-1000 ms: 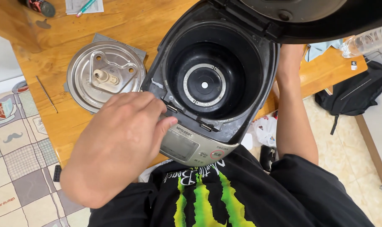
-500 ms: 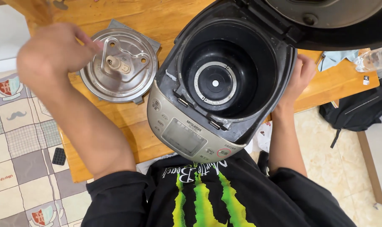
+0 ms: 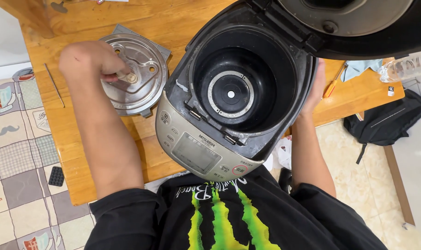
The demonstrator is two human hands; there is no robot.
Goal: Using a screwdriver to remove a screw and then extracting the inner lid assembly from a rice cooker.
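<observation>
— Metal plate (image 3: 136,76) lies flat on the wooden table (image 3: 81,153), just left of the rice cooker (image 3: 229,97).

— Your left hand (image 3: 92,62) pinches its middle knob. Your right hand (image 3: 316,88) presses flat on the cooker's side.

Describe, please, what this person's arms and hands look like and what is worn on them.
Both hands, the left hand and the right hand, are bare, with no gloves, rings or watch in view. The forearms are bare too. Short black sleeves of a black T-shirt with a green claw-mark print cover the upper arms.
</observation>
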